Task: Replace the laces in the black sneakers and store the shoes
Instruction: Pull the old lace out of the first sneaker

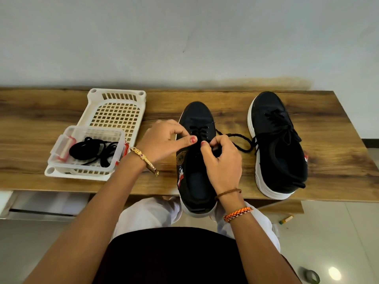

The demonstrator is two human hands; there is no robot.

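Your left hand (164, 138) and right hand (221, 154) each seemingly pinching black lace (238, 138) over near sneaker (194, 181) overhanging desk (338, 160) edge, second sneaker (281, 152) right, clear tub (61, 158) holding laces (92, 152) in white basket (117, 111).

Lighting even, soft, moderately bright. Shadows faint and diffuse under the shoes (279, 144) and tray (114, 111). One round glare spot on floor tiles (334, 273), lower right. Wide-angle bowing bends table edge (41, 190). Frame corners slightly soft.
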